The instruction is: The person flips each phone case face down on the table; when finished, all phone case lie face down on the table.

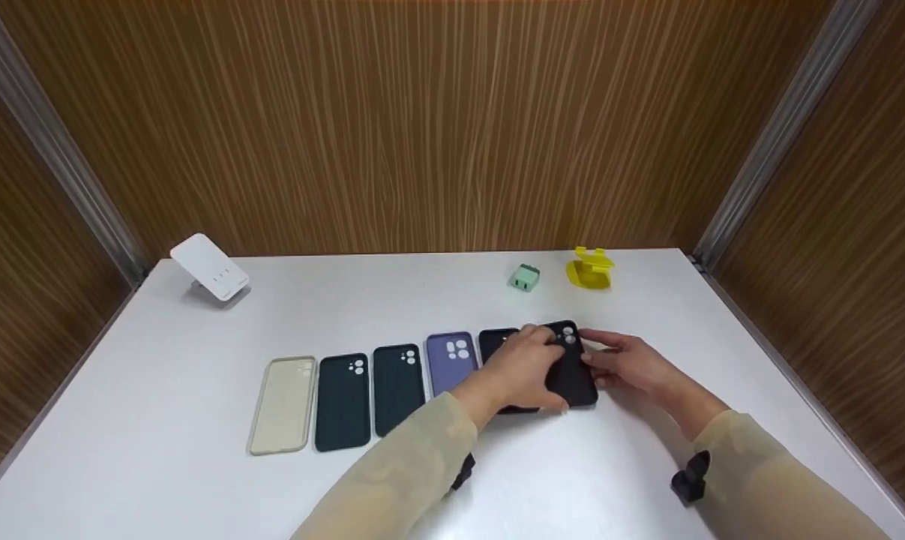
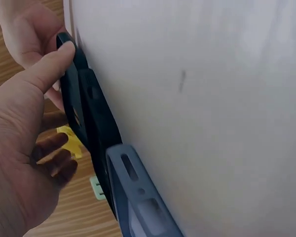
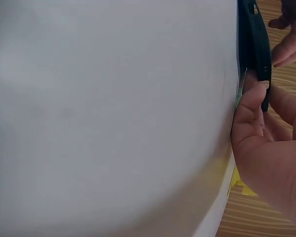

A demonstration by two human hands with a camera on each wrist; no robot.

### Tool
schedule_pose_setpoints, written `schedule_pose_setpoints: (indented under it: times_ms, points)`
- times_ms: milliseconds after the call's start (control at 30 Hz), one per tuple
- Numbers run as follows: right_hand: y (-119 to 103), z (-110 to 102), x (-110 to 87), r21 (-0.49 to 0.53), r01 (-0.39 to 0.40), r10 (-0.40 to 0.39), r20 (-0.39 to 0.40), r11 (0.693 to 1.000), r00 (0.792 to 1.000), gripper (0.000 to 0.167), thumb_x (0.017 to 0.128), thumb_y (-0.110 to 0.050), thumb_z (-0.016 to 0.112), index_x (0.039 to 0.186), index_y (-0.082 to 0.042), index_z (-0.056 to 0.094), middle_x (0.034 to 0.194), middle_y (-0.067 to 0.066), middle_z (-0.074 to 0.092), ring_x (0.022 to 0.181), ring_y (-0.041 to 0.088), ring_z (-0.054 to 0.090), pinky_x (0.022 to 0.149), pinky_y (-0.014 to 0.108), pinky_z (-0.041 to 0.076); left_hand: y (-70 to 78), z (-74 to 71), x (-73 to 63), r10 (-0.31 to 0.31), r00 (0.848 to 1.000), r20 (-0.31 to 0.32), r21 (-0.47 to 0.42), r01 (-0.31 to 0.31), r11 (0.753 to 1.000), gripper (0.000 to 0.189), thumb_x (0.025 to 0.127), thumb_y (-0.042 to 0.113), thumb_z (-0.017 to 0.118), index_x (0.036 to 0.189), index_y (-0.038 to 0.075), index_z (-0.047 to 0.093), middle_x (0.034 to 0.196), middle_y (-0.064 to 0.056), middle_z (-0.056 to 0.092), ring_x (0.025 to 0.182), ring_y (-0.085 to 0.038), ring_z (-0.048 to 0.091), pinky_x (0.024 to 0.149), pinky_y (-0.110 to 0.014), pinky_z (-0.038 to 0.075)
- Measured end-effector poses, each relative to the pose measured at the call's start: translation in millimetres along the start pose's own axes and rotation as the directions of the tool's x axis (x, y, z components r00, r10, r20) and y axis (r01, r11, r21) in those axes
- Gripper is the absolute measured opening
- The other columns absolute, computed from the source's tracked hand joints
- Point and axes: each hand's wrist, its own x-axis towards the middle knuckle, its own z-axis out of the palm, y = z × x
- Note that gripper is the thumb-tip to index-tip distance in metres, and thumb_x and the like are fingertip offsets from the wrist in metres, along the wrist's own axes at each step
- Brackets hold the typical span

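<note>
A black phone case (image 1: 574,379) stands at the right end of a row, slightly raised and tilted. My right hand (image 1: 636,366) pinches its right edge between thumb and fingers, which the right wrist view shows close up. Over its left part spreads my left hand (image 1: 523,366), the thumb at the near edge and the other fingers loosely bent. Another dark phone case (image 1: 495,341) lies just left of it, mostly hidden under the left hand. Beside that is a purple phone case (image 1: 451,367), partly covered by the left wrist.
Farther left lie two dark green phone cases (image 1: 342,409) and a cream phone case (image 1: 283,409). Behind the row sit a mint green charger plug (image 1: 526,277) and a yellow stand (image 1: 591,271). A white slab-shaped device (image 1: 211,266) leans at back left. Wood-grain panels (image 1: 422,127) enclose the table.
</note>
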Motion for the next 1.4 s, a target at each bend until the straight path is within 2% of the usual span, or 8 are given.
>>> schedule_pose_setpoints:
  times_ms: [100, 233, 433, 533, 700, 833, 1133, 1400]
  points:
    - [0.2, -1.1, -0.3, -0.005, 0.001, -0.001, -0.010, 1.000, 1.000, 0.062, 0.107, -0.017, 0.065, 0.164, -0.010, 0.041, 0.122, 0.014, 0.069, 0.092, 0.020, 0.065, 0.082, 0.028, 0.058, 4.5, 1.3, 1.7, 0.024, 1.000, -0.014, -0.062, -0.024, 0.998, 0.082, 0.084, 0.048, 0.090, 0.151, 0.014, 0.059, 0.156, -0.006, 0.050, 0.141, -0.020, 0.049, 0.118, -0.030, 0.038]
    - [-0.1, -1.2, -0.6, -0.015, 0.003, -0.004, -0.012, 1.000, 1.000, 0.062, 0.107, -0.018, 0.065, 0.164, -0.011, 0.042, 0.116, 0.012, 0.068, 0.092, 0.020, 0.064, 0.081, 0.027, 0.057, 6.4, 3.1, 2.0, -0.025, 1.000, -0.014, -0.190, 0.022, 0.981, 0.087, 0.082, 0.039, 0.094, 0.155, 0.012, 0.055, 0.154, -0.008, 0.051, 0.135, -0.019, 0.054, 0.115, -0.028, 0.040]
    - [1.6, -1.0, -0.7, -0.006, -0.001, 0.001, -0.023, 1.000, 1.000, 0.062, 0.106, -0.020, 0.067, 0.163, -0.011, 0.043, 0.141, 0.021, 0.060, 0.098, 0.023, 0.066, 0.086, 0.028, 0.058, 7.6, 5.6, 1.5, -0.110, 0.994, -0.008, -0.318, 0.102, 0.942, 0.089, 0.078, 0.038, 0.097, 0.153, 0.010, 0.057, 0.148, -0.009, 0.056, 0.127, -0.016, 0.058, 0.113, -0.026, 0.041]
    - [2.3, -1.1, -1.2, 0.027, 0.006, -0.006, -0.009, 1.000, 1.000, 0.064, 0.106, -0.019, 0.067, 0.164, -0.009, 0.041, 0.143, 0.021, 0.060, 0.099, 0.022, 0.068, 0.088, 0.029, 0.059, 8.6, 5.6, 1.4, -0.139, 0.990, -0.004, -0.381, 0.127, 0.916, 0.088, 0.078, 0.039, 0.096, 0.151, 0.009, 0.057, 0.145, -0.009, 0.057, 0.125, -0.014, 0.058, 0.112, -0.025, 0.042]
    - [-0.1, -1.3, -4.2, 0.147, 0.023, -0.029, 0.041, 0.989, 0.999, 0.068, 0.107, -0.013, 0.066, 0.165, -0.001, 0.033, 0.123, 0.013, 0.071, 0.095, 0.019, 0.072, 0.086, 0.030, 0.060, 10.2, 4.6, 1.3, -0.188, 0.982, -0.004, -0.506, 0.160, 0.847, 0.090, 0.077, 0.042, 0.097, 0.150, 0.006, 0.058, 0.144, -0.009, 0.061, 0.126, -0.015, 0.057, 0.111, -0.027, 0.043]
    - [-5.5, -1.1, -6.5, 0.190, 0.026, -0.040, 0.069, 0.981, 0.997, 0.072, 0.106, -0.014, 0.066, 0.166, 0.000, 0.028, 0.120, 0.011, 0.073, 0.095, 0.017, 0.072, 0.087, 0.030, 0.060, 11.3, 4.1, 1.7, -0.254, 0.967, 0.014, -0.655, 0.200, 0.728, 0.091, 0.076, 0.040, 0.098, 0.150, 0.007, 0.057, 0.143, -0.007, 0.064, 0.123, -0.015, 0.059, 0.110, -0.030, 0.044]
    - [-15.2, 4.2, -7.5, 0.240, -0.009, -0.013, 0.088, 0.971, 0.996, 0.075, 0.106, -0.018, 0.068, 0.168, -0.005, 0.027, 0.136, 0.018, 0.066, 0.105, 0.020, 0.070, 0.093, 0.031, 0.058, 14.7, 9.0, 3.1, -0.346, 0.936, 0.062, -0.908, 0.197, 0.371, 0.071, 0.079, 0.018, 0.096, 0.141, 0.005, 0.064, 0.127, -0.010, 0.070, 0.121, -0.024, 0.063, 0.107, -0.037, 0.049]
    - [-19.5, 6.9, -5.5, 0.294, 0.014, -0.056, 0.135, 0.956, 0.989, 0.075, 0.107, -0.017, 0.066, 0.169, -0.006, 0.023, 0.144, 0.024, 0.063, 0.110, 0.023, 0.074, 0.095, 0.034, 0.058, 13.7, 9.9, 3.1, -0.358, 0.929, 0.097, -0.958, 0.184, 0.219, 0.058, 0.085, 0.010, 0.090, 0.138, 0.004, 0.068, 0.133, -0.014, 0.071, 0.123, -0.025, 0.065, 0.110, -0.039, 0.048]
